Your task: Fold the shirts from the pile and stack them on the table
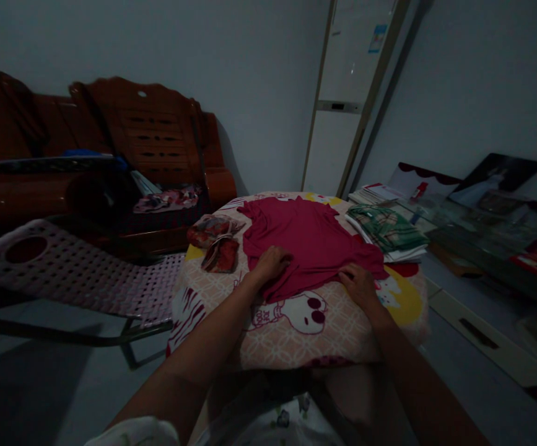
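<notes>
A dark pink shirt [303,238] lies spread on a small table with a patterned cloth [337,334]. My left hand [272,263] rests on the shirt's near left part, its fingers curled against the fabric. At the shirt's near right edge, my right hand [357,282] has its fingertips pressed together on the cloth's hem. Left of the shirt sits a bundled red patterned fabric [222,248]. A folded green plaid cloth [391,228] lies on papers at the right.
A woven pink chair [96,272] stands at the left of the table, with a wooden sofa [142,136] behind it. On the right is a glass-topped cabinet [472,232] holding various items. A tall white appliance [337,142] stands in the corner.
</notes>
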A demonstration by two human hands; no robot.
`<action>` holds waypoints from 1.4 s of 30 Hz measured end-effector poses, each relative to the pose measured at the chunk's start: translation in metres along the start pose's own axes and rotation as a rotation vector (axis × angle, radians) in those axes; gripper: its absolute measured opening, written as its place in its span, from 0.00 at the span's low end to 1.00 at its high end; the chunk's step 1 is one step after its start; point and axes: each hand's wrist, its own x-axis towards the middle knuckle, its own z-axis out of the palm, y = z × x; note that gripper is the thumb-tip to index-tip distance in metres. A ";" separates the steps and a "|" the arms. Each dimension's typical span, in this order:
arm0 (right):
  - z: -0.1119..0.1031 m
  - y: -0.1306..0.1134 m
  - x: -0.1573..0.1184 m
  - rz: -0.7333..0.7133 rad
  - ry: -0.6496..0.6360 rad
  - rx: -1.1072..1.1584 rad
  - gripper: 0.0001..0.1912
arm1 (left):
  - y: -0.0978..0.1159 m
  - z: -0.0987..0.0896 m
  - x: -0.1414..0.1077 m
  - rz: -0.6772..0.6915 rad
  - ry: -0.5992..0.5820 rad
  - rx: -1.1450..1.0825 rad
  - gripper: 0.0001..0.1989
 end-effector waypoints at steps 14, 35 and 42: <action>0.001 -0.003 -0.005 -0.020 -0.013 -0.087 0.11 | -0.009 -0.089 -0.053 -0.210 0.515 -0.881 0.11; -0.006 -0.058 0.002 -0.249 -0.213 -0.277 0.16 | -0.026 -0.138 -0.071 -0.115 1.021 -1.053 0.08; 0.016 -0.090 0.015 -0.237 -0.275 -0.375 0.09 | -0.026 -0.139 -0.070 -0.079 0.993 -1.028 0.08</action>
